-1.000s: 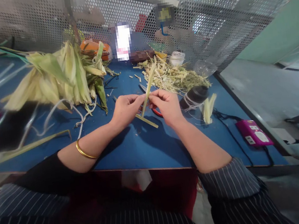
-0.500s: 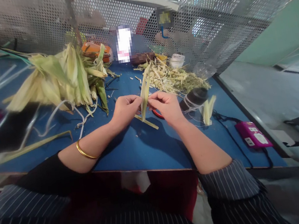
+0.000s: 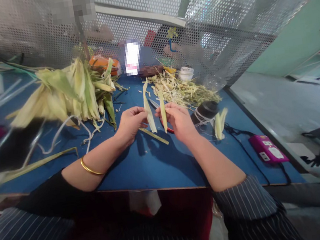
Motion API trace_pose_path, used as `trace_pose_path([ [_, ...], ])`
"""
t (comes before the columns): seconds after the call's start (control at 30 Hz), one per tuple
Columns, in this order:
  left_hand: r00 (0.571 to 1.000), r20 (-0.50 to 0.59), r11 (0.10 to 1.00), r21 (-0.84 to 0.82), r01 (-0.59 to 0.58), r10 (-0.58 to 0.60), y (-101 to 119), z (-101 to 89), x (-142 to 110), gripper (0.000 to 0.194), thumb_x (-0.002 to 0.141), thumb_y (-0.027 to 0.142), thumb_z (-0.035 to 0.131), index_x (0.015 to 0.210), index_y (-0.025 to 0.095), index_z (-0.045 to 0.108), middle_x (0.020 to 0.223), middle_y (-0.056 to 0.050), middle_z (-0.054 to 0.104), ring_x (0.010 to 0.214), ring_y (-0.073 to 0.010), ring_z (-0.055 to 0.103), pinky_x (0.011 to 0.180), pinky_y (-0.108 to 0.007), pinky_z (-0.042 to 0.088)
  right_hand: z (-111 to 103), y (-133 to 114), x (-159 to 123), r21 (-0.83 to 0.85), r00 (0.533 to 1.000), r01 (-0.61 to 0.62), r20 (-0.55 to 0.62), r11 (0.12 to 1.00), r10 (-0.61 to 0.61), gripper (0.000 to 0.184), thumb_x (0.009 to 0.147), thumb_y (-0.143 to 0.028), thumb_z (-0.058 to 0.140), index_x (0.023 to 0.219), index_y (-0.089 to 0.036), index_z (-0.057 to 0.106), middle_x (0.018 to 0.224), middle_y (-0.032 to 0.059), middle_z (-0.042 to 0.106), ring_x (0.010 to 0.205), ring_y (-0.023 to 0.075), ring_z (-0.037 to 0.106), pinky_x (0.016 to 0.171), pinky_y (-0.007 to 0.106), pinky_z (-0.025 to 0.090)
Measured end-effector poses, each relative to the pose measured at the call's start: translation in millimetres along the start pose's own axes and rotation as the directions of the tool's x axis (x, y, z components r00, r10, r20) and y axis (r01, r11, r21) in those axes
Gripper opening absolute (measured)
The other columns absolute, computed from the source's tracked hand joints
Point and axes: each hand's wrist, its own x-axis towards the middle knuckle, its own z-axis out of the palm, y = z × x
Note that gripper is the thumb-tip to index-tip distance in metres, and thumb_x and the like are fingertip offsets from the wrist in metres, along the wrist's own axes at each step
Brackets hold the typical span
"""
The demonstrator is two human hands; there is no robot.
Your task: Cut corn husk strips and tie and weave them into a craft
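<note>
Between thumb and fingers, my left hand point(image 3: 133, 124) pinches a long, pale corn husk strip point(image 3: 149, 111). A shorter, yellow-green husk strip point(image 3: 163, 115) stands upright in the pinch of my right hand point(image 3: 178, 119). The two strips are apart, with a narrow gap between them. Behind my right hand lie red-handled scissors point(image 3: 154, 104), partly covered by it. One more thin strip point(image 3: 158, 137) rests on the blue table point(image 3: 155, 169) just below my hands.
A large bunch of corn husks point(image 3: 67, 93) lies at left. Husk scraps point(image 3: 179, 91) are heaped behind my hands. On the right are a dark thread spool point(image 3: 207, 111), a folded husk piece point(image 3: 220, 124) and a purple power strip point(image 3: 268, 148). A lit phone screen point(image 3: 132, 58) stands at the back.
The husk held between both hands is now two separate strips, one in each hand. My hands have moved slightly apart, and more of the scissors shows. The view has shifted a little.
</note>
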Motion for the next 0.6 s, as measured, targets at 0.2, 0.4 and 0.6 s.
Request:
trace_pose_path([
  [0.2, 0.988, 0.088, 0.981, -0.138, 0.137, -0.126, 2, 2.2, -2, 0.01, 0.068, 0.015, 0.063, 0.071, 0.015, 0.053, 0.068, -0.006, 0.066, 0.06, -0.0145, 0.064, 0.062, -0.03, 0.052, 3, 0, 0, 0.05, 0.988, -0.135, -0.073, 0.99, 0.138, 0.017, 0.077, -0.036, 0.056, 0.079, -0.021, 0.047, 0.069, -0.0016, 0.064, 0.056, 0.0113, 0.061, 0.05, 0.022, 0.046],
  [0.4, 0.978, 0.077, 0.966, -0.159, 0.203, -0.193, 1, 2.2, 0, 0.015, 0.066, 0.008, 0.055, 0.078, 0.015, 0.061, 0.06, -0.001, 0.059, 0.053, -0.0102, 0.056, 0.058, -0.026, 0.05, 4, 7, 0, -0.022, 0.984, -0.084, -0.161, 0.996, 0.079, 0.009, 0.079, -0.028, 0.053, 0.08, -0.021, 0.047, 0.054, -0.0092, 0.049, 0.039, 0.005, 0.047, 0.04, 0.018, 0.035],
  [0.6, 0.982, 0.028, 0.969, -0.154, 0.191, -0.189, 1, -1.5, 3, 0.01, 0.078, 0.023, 0.054, 0.08, 0.018, 0.062, 0.055, 0.004, 0.039, 0.038, -0.0036, 0.024, 0.035, -0.021, 0.014, 5, 11, 1, -0.011, 0.987, -0.075, -0.143, 0.997, 0.073, 0.019, 0.075, -0.029, 0.061, 0.089, -0.019, 0.057, 0.066, -0.0054, 0.059, 0.05, 0.0064, 0.058, 0.049, 0.019, 0.044],
])
